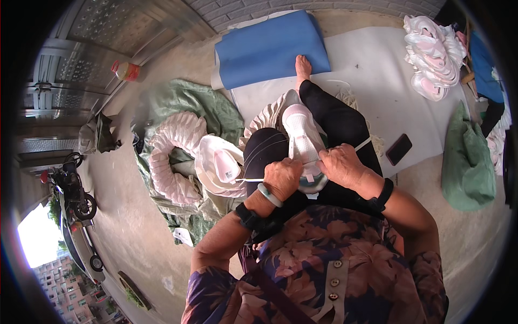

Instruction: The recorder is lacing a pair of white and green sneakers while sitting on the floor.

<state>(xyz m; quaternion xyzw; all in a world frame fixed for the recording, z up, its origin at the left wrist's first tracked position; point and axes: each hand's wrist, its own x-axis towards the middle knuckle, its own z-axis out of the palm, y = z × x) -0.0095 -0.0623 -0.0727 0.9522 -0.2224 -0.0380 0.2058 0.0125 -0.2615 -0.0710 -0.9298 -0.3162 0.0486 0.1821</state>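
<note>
A white shoe upper (303, 132) lies across my lap, its rounded pink-white end pointing away from me. My left hand (284, 178) is closed at its left edge, and a white shoelace (251, 180) sticks out leftward from the fist. On the opposite edge my right hand (343, 164) is closed too, with a lace end (364, 143) running out to the right. The fingertips of both hands hide the lace where it meets the upper. Thin pale threads cross my left knee (267, 151).
Stacked white uppers (178, 162) curl on a green sheet (208, 105) at left. Ahead lies a folded blue mat (270, 48). On the right are a phone (399, 149), a green sack (467, 162) and more bundled uppers (431, 56). A jar (126, 71) stands far left.
</note>
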